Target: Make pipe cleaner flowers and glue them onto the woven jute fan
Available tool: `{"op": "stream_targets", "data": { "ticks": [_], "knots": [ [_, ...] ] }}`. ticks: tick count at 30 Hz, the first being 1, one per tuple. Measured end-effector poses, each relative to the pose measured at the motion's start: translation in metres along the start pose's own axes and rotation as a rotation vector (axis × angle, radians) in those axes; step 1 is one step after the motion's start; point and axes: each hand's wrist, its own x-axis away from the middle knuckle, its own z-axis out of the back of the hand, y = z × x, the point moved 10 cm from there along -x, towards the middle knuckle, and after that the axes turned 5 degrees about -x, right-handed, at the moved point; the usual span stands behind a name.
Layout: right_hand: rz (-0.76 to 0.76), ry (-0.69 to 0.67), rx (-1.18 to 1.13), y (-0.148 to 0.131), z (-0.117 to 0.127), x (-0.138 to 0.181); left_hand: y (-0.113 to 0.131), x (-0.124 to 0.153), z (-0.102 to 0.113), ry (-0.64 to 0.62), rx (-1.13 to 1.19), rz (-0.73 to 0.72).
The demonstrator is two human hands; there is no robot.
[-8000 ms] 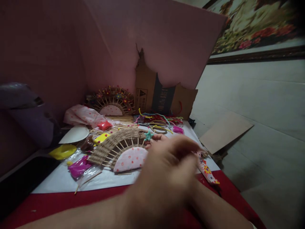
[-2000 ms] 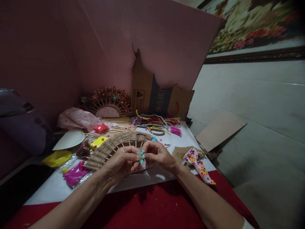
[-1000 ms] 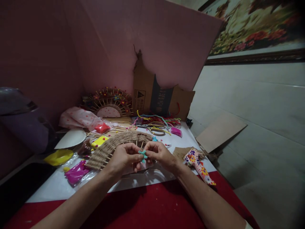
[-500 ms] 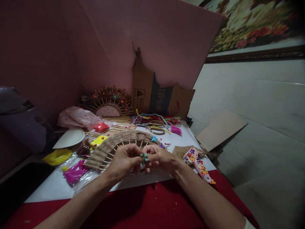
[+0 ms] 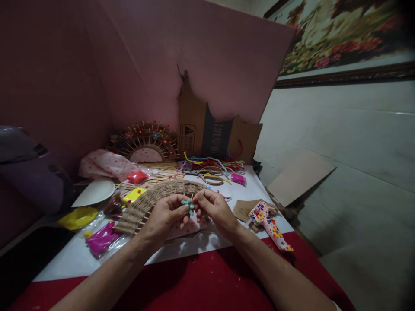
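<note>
My left hand (image 5: 165, 214) and my right hand (image 5: 212, 207) meet at the middle of the table, fingertips pinched together on a small teal clay flower (image 5: 187, 204). Just behind them lies a half-round fan woven of jute cord on wooden sticks (image 5: 152, 199), with a pink dotted centre mostly hidden by my hands. Both forearms reach in from the near edge over the red cloth (image 5: 201, 280).
A flower-covered glue gun (image 5: 269, 224) lies right of my hands. Bags of magenta (image 5: 101, 237) and yellow (image 5: 77, 218) clay sit at the left, scissors and coloured pipe cleaners (image 5: 214, 166) behind, a finished decorated fan (image 5: 145, 140) and torn cardboard (image 5: 214, 134) against the pink board.
Eight seconds ago my hands were blurred close to the camera. Since two seconds ago they stay together pinching the teal flower, and have shifted slightly up and left toward the woven fan.
</note>
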Motion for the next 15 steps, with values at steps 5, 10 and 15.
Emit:
{"op": "stream_targets", "data": {
  "ticks": [5, 10, 15],
  "knots": [
    [0.041, 0.005, 0.107, -0.0023, -0.0044, 0.0021, 0.0034, 0.0019, -0.0017, 0.013, -0.013, 0.005],
    [0.089, -0.015, 0.168, -0.0022, -0.0072, 0.0034, 0.0055, 0.0055, -0.0064, 0.009, 0.029, 0.020],
    [0.116, 0.007, 0.282, -0.0001, -0.0037, 0.0044, -0.0002, 0.0053, -0.0011, 0.052, 0.026, 0.041]
  ]
}}
